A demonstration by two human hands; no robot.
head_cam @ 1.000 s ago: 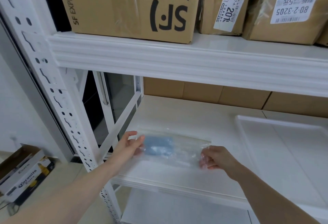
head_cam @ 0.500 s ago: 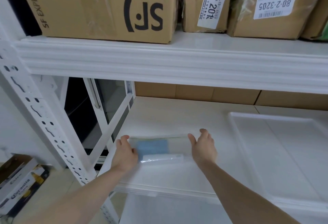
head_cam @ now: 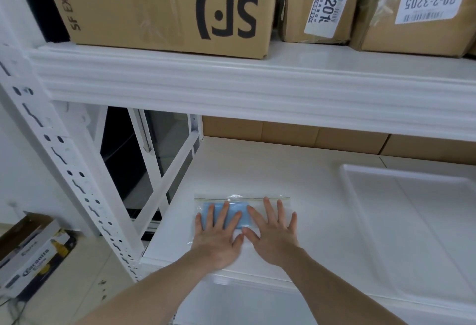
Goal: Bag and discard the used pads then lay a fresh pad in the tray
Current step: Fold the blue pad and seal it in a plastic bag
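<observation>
1. On the white shelf, near its front left edge, lay a clear plastic bag with a blue pad sealed inside.
2. Both hands pressed flat on that bag, fingers straight and spread, gripping nothing: the left hand over the blue pad, the right hand just beside it on the bag's clear part.
3. To the right, apart from the bag, sat a white tray.
4. Overhead, the upper shelf beam carried an SF Express carton and two labelled parcels.
5. Left of the rack post, a Coronita box stood on the floor.
</observation>
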